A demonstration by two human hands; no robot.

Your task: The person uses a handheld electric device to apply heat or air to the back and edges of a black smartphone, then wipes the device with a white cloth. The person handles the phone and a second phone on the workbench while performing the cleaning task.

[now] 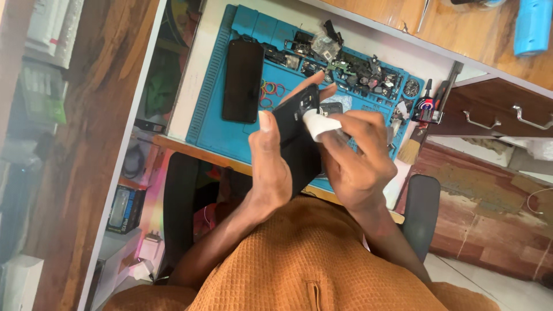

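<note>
Here, the biggest thing is the white desk [196, 75], and on it lies a blue work mat [213, 126]. A second black phone [243, 80] lies flat on the mat, screen side dark. Near it sit some coloured rubber bands [271, 91] and a heap of small phone parts [351, 68]. Red-handled tools [429, 103] stick out at the mat's far end.

The black phone [299, 138] being worked on is held up in the air above the near edge of the mat, tilted, with its back and camera bump facing up. The left hand [271, 173] is closed around its lower end, thumb up along one side and fingers behind. The right hand [360, 152] is pinched shut on a small white cloth [321, 124] and presses it on the phone's back, near the camera.

The phone looks flat, hard and stiff, and probably light enough for one hand. Its shiny back looks slippery, and it may crack if dropped. The long side edges seem the safest place to hold it. The cloth is soft and floppy.

The phone's front cannot be seen. Its lower end hides in the left palm. The tiny parts are too small and jumbled to tell apart.
</note>
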